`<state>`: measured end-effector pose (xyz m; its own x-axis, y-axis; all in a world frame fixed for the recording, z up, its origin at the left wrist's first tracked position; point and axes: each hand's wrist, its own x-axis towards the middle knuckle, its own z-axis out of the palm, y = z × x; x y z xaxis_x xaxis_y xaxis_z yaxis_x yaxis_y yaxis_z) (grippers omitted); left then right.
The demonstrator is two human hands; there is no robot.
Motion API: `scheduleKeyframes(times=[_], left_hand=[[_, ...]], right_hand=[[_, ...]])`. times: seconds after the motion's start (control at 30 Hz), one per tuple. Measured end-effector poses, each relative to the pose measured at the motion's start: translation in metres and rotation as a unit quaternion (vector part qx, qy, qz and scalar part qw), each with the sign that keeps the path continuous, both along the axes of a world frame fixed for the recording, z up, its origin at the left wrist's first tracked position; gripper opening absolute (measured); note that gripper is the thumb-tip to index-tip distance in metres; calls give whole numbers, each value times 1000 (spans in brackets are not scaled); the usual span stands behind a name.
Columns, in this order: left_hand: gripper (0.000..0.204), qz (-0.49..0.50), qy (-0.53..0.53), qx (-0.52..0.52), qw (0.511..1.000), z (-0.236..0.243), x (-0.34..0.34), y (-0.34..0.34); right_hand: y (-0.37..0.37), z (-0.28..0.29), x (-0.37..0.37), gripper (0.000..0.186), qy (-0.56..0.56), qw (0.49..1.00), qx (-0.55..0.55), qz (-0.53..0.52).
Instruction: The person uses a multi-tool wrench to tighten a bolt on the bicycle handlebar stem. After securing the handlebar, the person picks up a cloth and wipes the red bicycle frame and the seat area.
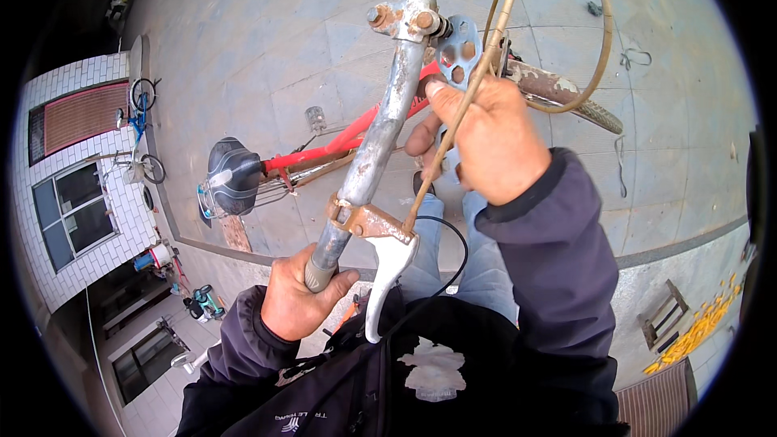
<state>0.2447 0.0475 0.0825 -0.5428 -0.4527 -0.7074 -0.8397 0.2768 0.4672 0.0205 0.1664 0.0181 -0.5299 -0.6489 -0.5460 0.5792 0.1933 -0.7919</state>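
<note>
A rusty chrome bicycle handlebar (380, 133) runs up the middle of the head view. My left hand (299, 295) is wrapped around its near end, beside a white brake lever (388, 271) on a rusty clamp (356, 218). My right hand (495, 137) grips a flat grey multi-hole bicycle wrench (458, 53), thumb along it and fingers curled behind. The wrench's far end lies close to the rusty stem bolt (424, 21); whether it fits on any nut I cannot tell. A tan brake cable (465, 105) passes in front of my right hand.
Below are the bicycle's red frame (344, 139), black saddle (233, 168) and rusty front mudguard (550, 82). The paved ground (267, 48) spreads around it. Another bicycle (142, 129) leans at a white brick wall (73, 113) on the left. Yellow corn cobs (700, 324) lie far right.
</note>
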Motion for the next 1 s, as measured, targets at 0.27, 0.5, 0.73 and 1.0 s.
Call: scheduleKeyframes(times=[0.27, 0.5, 0.73, 1.0], left_hand=[[22, -5, 18, -7, 1000, -2, 3, 1], [22, 0, -5, -7, 1000, -2, 0, -1], [20, -8, 2, -15, 1000, -3, 1, -5], [20, 9, 2, -22, 1000, -6, 4, -9]], right_hand=[[25, 7, -38, 35, 51, 989, -6, 136], [34, 11, -47, 27, 219, 953, -41, 204], [31, 18, -41, 35, -16, 990, -29, 139], [27, 10, -35, 34, 12, 989, -90, 113]])
